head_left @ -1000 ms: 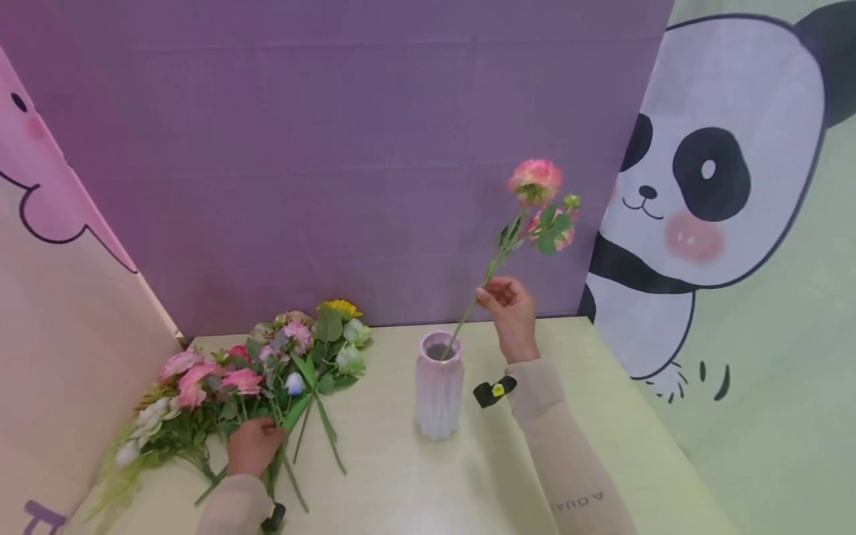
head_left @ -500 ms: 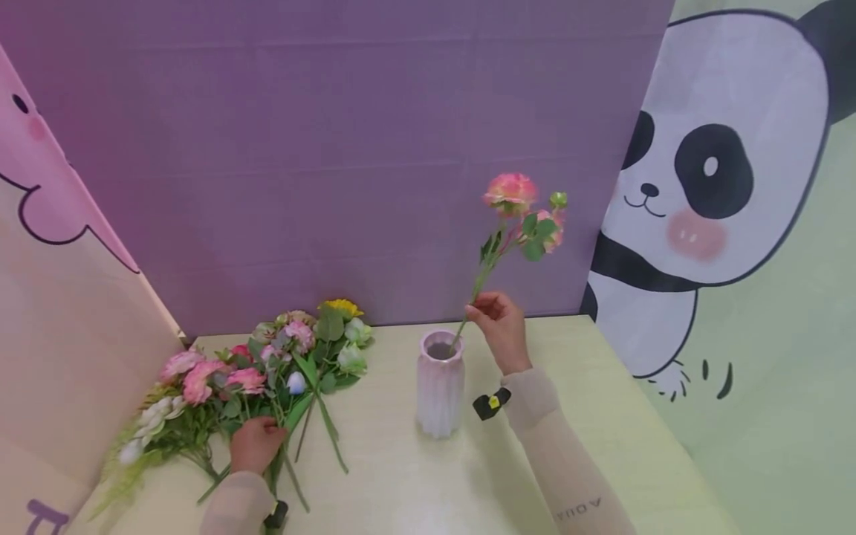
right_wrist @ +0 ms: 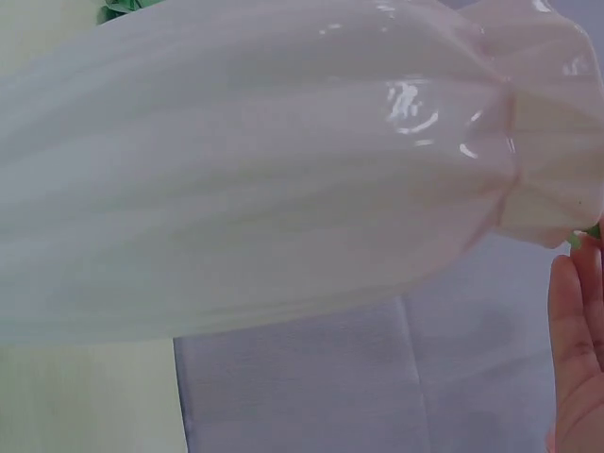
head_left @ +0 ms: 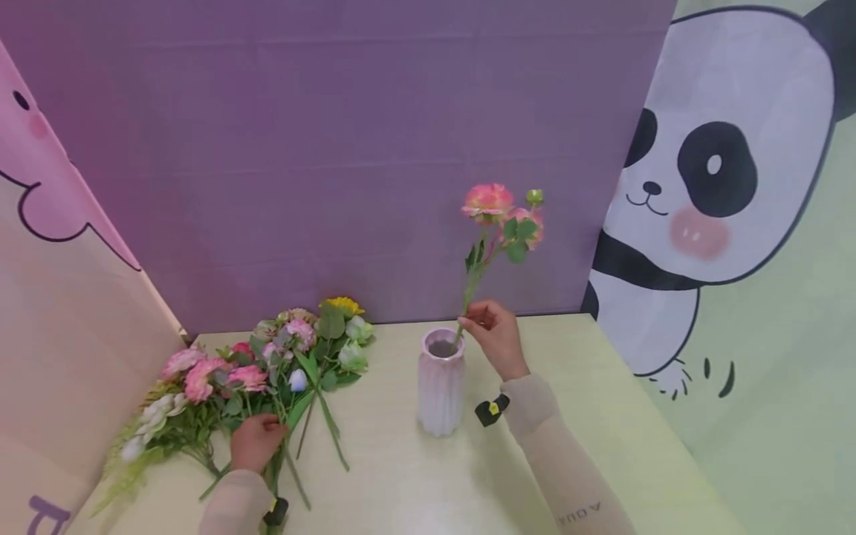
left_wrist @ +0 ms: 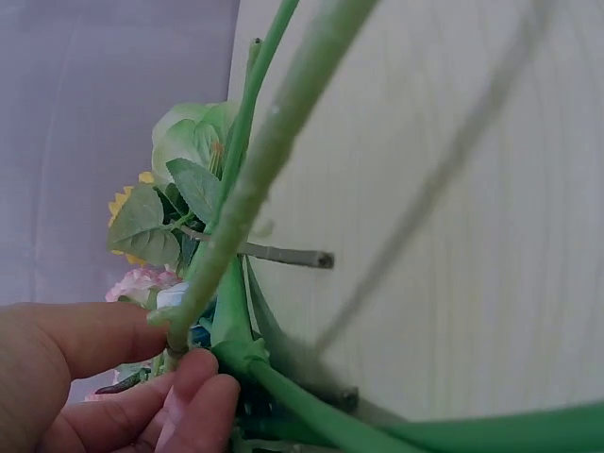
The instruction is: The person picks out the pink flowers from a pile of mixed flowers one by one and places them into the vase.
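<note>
My right hand [head_left: 495, 334] pinches the green stem of a pink artificial flower [head_left: 488, 202], which has a second bloom, a bud and leaves. The stem's lower end is inside the mouth of a ribbed pink-and-white vase [head_left: 441, 394], and my fingertips are right by the rim. Seen from the right wrist, the vase [right_wrist: 283, 179] fills most of the view, with my fingers [right_wrist: 576, 311] at its mouth. On the left, my left hand [head_left: 257, 442] is at a pile of artificial flowers [head_left: 247, 379]; its thumb and fingers pinch a pale green stem [left_wrist: 255, 179].
The light wooden table [head_left: 374, 483] carries the vase near its middle and the flower pile at its left. A purple backdrop [head_left: 374, 163] stands behind it. A panda print [head_left: 722, 171] covers the right-hand wall, beyond the table's edge.
My right hand has moved left and down, lowering the pink flower's stem further into the vase; the blooms now stand more upright. My left hand has stayed at the pile.
</note>
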{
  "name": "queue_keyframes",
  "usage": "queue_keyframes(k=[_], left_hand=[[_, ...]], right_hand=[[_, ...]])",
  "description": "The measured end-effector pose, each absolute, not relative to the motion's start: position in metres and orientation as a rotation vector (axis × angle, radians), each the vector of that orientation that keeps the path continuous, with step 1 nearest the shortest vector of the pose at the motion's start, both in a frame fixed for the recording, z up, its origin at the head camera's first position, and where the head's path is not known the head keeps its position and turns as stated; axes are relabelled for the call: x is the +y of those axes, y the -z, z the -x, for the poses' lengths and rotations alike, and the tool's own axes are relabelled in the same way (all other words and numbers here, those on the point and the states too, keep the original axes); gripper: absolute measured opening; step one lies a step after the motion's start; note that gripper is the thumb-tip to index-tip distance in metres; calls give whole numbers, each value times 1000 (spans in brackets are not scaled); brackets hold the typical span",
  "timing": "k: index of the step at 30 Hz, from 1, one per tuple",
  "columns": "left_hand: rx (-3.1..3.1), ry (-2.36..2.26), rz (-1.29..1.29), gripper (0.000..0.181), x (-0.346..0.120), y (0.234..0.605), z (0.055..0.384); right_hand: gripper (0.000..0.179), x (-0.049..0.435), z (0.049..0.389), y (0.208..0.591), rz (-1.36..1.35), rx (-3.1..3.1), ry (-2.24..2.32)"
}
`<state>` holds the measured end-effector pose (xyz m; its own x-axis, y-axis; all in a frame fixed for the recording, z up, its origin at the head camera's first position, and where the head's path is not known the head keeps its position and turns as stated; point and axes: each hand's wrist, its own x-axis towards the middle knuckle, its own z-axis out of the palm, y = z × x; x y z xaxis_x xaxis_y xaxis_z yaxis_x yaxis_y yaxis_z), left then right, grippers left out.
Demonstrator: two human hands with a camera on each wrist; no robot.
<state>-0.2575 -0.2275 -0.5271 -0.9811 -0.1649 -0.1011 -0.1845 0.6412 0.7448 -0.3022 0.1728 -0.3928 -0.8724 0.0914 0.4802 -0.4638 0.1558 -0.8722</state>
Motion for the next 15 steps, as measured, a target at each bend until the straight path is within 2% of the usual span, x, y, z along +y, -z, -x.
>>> queue_keyframes(k=[7, 15], left_hand=[[2810, -1344, 292, 40, -229, 525, 254], [2769, -1440, 273, 39, -225, 520, 249]], right_hand=[[18, 169, 299, 390, -367, -2122, -1768], [17, 160, 277, 376, -366, -2176, -1745]])
